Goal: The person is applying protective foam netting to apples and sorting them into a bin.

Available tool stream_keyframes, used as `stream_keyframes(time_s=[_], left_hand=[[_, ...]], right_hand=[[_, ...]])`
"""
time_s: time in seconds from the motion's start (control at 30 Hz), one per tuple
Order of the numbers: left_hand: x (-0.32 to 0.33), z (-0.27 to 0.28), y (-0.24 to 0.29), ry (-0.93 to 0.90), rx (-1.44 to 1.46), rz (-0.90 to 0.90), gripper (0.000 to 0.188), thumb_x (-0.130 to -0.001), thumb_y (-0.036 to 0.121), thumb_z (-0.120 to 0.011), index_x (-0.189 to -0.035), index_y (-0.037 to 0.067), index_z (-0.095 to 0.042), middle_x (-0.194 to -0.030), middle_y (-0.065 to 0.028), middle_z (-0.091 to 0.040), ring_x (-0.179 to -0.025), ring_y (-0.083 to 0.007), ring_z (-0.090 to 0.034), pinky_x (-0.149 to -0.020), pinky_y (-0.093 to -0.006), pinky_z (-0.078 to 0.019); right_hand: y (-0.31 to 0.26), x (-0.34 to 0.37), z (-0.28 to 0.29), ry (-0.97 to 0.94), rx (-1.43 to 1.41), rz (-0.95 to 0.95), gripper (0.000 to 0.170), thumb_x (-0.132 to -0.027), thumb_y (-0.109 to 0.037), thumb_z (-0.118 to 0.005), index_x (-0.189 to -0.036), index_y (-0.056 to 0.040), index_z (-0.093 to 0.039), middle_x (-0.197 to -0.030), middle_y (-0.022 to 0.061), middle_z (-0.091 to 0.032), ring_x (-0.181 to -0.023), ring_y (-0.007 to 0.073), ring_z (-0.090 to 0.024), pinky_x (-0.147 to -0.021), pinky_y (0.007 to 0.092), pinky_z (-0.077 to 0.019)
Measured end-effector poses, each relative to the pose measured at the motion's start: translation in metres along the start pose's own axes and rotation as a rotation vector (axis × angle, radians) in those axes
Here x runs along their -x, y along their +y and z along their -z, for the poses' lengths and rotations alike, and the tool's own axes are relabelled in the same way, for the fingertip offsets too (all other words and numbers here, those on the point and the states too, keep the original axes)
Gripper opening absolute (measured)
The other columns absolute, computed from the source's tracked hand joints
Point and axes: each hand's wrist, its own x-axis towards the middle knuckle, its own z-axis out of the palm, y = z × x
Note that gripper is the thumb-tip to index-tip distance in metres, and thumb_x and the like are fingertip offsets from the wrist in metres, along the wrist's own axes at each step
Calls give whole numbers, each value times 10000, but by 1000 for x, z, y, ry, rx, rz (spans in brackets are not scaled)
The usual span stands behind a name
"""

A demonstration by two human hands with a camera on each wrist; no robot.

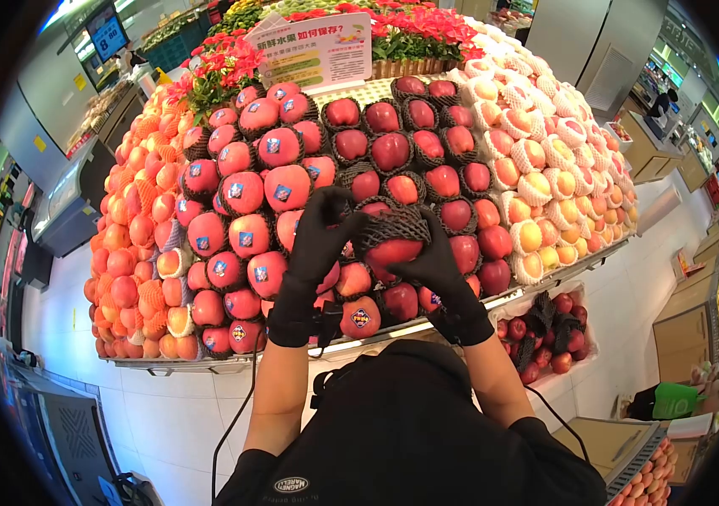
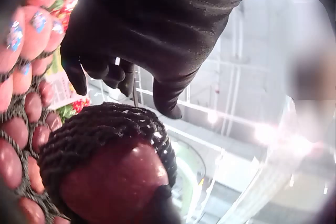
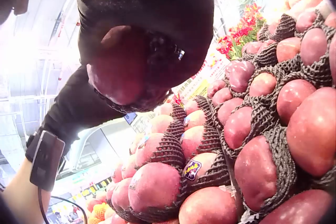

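Observation:
My right hand [image 1: 433, 260], in a black glove, grips a red apple [image 1: 396, 251] above the front of the fruit display. A black foam net [image 1: 391, 224] covers part of that apple; in the left wrist view it wraps the upper side and leaves smooth red skin bare below. Just left of the apple is my gloved left hand [image 1: 323, 236]. Its thumb and loosely bent fingers [image 2: 170, 85] are spread apart over the net, with a gap showing in the left wrist view. Up close, the right wrist view shows the held apple [image 3: 123, 74] against the dark glove.
Apples in black nets [image 1: 389, 152] and larger stickered apples [image 1: 288, 187] fill the sloping stand. White-netted fruit [image 1: 536, 187] lies right, orange-netted fruit [image 1: 144, 202] left. A sign [image 1: 317, 52] and red flowers stand behind. A box of apples [image 1: 545, 333] sits low at right.

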Motion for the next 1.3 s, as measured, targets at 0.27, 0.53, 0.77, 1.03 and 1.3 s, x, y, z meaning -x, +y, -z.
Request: stream_keyframes(time_s=[0.27, 0.53, 0.77, 1.03, 1.3], left_hand=[[16, -13, -3, -279, 65, -49, 964, -540, 106, -895, -1362, 54, -395, -1316, -111, -505, -1236, -227, -476, -1040, -379, -406], [23, -16, -8, -176, 59, -233, 901, -567, 59, -884, -1337, 70, -417, -1320, -111, -489, -1207, -222, -504, -1020, -374, -440], [27, -13, -20, -126, 52, -297, 831, -581, 60, -880, -1296, 78, -456, -1333, -114, -469, -1246, -239, -473, -1038, -382, -418], [33, -10, -16, -205, 88, -219, 778, -575, 53, -873, -1261, 105, -508, -1379, -116, -442, -1324, -255, -403, -1066, -396, -382], [33, -8, -14, -266, 109, -230, 792, -571, 63, -880, -1267, 102, -505, -1369, -115, -457, -1302, -236, -426, -1064, -393, -386]], right_hand=[[-10, -3, 3, -71, -30, -90, 783, -730, -125, -785, -1388, -48, -368, -1337, 115, -476, -1250, 202, -454, -1034, 362, -405], [-43, -9, 16, -14, 546, 221, 400, -744, -123, -754, -1127, -110, -638, -1131, 83, -563, -1120, 241, -516, -932, 362, -444], [-44, -10, 17, -137, 447, 158, 207, -769, -99, -743, -932, -69, -620, -938, 41, -611, -947, 157, -569, -809, 329, -476], [-57, -16, 21, -281, 350, 78, 226, -757, -55, -746, -944, -63, -619, -877, 17, -616, -827, 106, -581, -763, 284, -476], [-61, -20, 29, -322, 248, -61, 213, -730, -46, -756, -902, -59, -632, -845, 6, -622, -811, 100, -566, -738, 283, -469]])
